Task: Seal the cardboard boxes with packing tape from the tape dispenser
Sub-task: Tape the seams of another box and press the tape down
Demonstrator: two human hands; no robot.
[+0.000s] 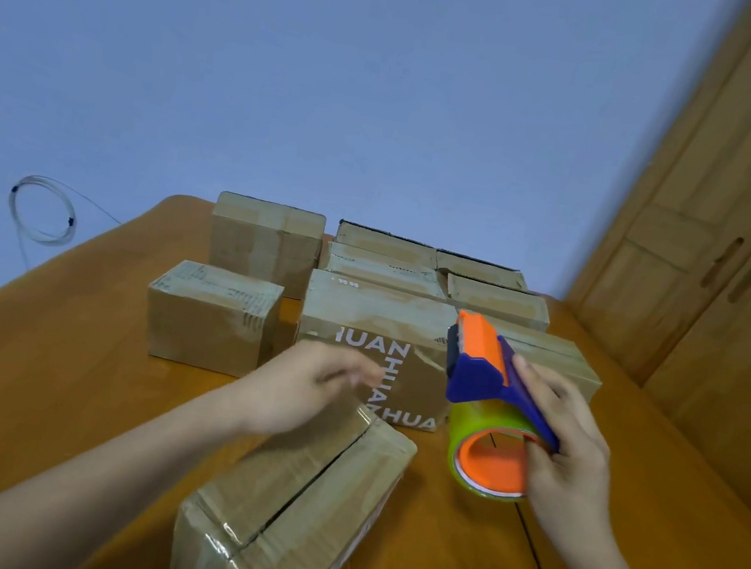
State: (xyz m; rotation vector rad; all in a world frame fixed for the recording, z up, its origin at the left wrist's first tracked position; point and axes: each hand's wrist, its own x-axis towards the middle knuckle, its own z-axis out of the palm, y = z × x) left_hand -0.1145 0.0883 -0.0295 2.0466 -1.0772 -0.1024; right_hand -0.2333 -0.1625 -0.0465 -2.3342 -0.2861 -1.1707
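While your right hand (568, 452) grips the tape dispenser (494, 407) just above the bench (33, 379), your left hand (300, 385), blurred with fingers loosely spread, hovers over the nearest cardboard box (296, 511), its centre seam untaped; more boxes (376, 328) stand behind.

Orange-and-blue tape dispenser (483, 364), brown boxes (212, 318)

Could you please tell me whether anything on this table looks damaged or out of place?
Mostly the nearest brown cardboard box: its top seam gapes open and untaped, and it lies askew to the tidier boxes behind. The brown cardboard box on the left has torn, scuffed tape remnants on top.
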